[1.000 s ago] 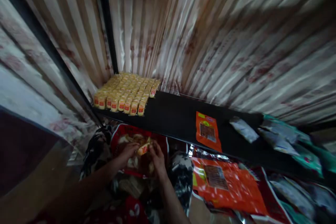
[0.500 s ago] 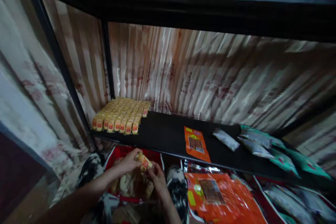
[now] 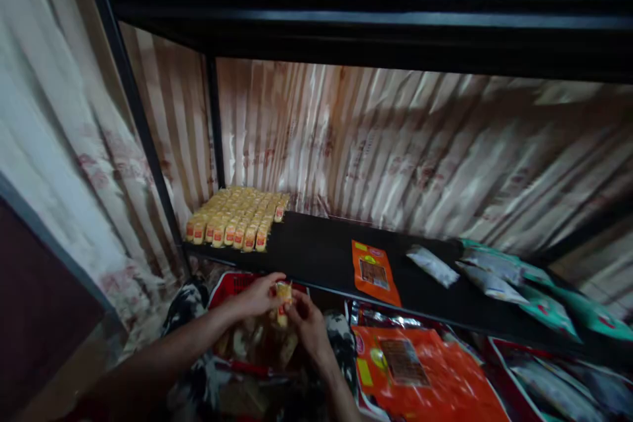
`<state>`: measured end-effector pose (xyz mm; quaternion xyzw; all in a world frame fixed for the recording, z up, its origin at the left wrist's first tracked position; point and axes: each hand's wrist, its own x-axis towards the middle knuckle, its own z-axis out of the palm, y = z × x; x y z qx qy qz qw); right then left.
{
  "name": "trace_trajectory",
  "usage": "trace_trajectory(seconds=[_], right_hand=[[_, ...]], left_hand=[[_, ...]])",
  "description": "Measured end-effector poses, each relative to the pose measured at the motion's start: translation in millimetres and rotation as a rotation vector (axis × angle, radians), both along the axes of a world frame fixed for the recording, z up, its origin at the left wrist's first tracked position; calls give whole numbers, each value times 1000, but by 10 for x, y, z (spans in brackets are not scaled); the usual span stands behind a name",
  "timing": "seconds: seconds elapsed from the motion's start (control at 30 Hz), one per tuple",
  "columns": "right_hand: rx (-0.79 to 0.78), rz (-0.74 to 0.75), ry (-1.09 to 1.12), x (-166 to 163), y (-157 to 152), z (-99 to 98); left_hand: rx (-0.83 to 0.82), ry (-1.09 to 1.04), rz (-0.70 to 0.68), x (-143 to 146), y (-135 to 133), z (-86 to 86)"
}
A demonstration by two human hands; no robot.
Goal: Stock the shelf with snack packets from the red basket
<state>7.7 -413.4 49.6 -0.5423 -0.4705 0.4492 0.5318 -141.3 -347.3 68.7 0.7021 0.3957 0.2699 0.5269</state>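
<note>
Between both hands is a small yellow snack packet (image 3: 283, 303) with a red label, held upright above a red basket (image 3: 232, 281). My left hand (image 3: 262, 293) pinches it from the left side, fingers closed. On its right side, my right hand (image 3: 306, 323) grips it with thumb and fingers. Below them, more packets lie loose in the basket, too dim to make out well. On the black shelf ahead, similar yellow packets (image 3: 237, 217) stand in tight rows at the left end.
An orange packet (image 3: 376, 272), a silver-white packet (image 3: 432, 265) and several green-and-white packets (image 3: 524, 290) lie along the shelf (image 3: 316, 237). Large orange packets (image 3: 420, 369) fill a container at lower right, beside another container of silvery packets (image 3: 554, 382). An upper shelf (image 3: 346, 6) overhangs.
The yellow packet has been turned from slanting to upright between my hands. My view has tilted up slightly, showing things on the upper shelf.
</note>
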Motion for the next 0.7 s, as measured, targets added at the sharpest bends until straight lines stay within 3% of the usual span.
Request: trace_trajectory(seconds=[0.3, 0.53, 0.7], right_hand=[[-45, -3, 7, 26, 564, 78], [12, -174, 52, 165, 1188, -155], [13, -296, -14, 266, 1694, -344]], left_hand=[[79, 20, 196, 140, 449, -42], [147, 57, 425, 373, 695, -35], [173, -40, 400, 625, 851, -135]])
